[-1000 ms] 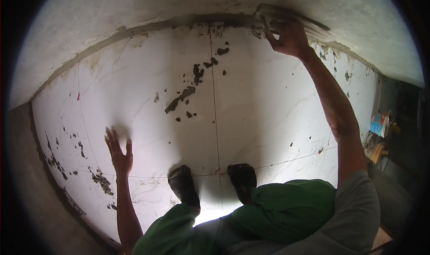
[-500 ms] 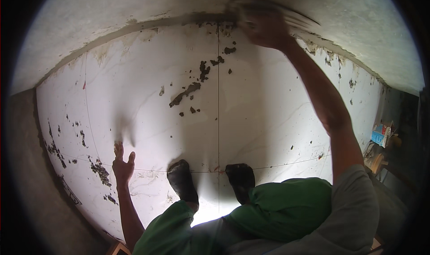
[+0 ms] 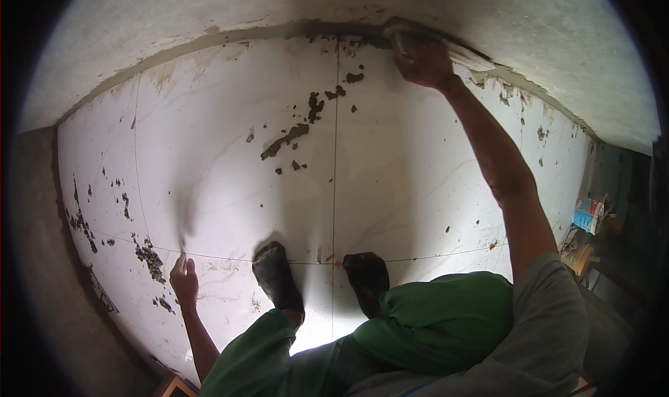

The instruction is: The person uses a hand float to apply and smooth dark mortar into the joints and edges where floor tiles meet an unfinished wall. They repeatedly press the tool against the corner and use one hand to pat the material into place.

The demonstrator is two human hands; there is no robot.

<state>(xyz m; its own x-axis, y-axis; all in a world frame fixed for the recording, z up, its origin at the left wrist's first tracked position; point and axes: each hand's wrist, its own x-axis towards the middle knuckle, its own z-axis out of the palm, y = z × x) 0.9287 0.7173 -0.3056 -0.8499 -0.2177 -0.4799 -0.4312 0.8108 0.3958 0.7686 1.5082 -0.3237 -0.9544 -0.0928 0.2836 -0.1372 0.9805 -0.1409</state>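
Where the tiled floor meets the far wall (image 3: 293,0), my right hand (image 3: 426,64) grips a plastering trowel (image 3: 474,59), its long flat blade lying along the joint. The hand covers part of its handle. Grey mortar (image 3: 265,33) runs in a band along that joint. Low at the left, my left hand (image 3: 184,283) is over the white floor tiles (image 3: 230,167), fingers pointing forward and nothing seen in them. Its shadow falls just ahead of the fingertips. Crumbs of dark mortar (image 3: 286,141) lie scattered on the tiles between the hands.
My feet in dark footwear (image 3: 279,275) stand on the tiles near a joint line. More mortar bits (image 3: 150,261) lie beside my left hand. A side wall (image 3: 35,209) bounds the left. At the right are a blue and white package (image 3: 589,214) and a wooden item (image 3: 580,259).
My right hand has brought the trowel down and slightly right, against the wall joint. My left hand has drawn back toward me, its fingers closer together.
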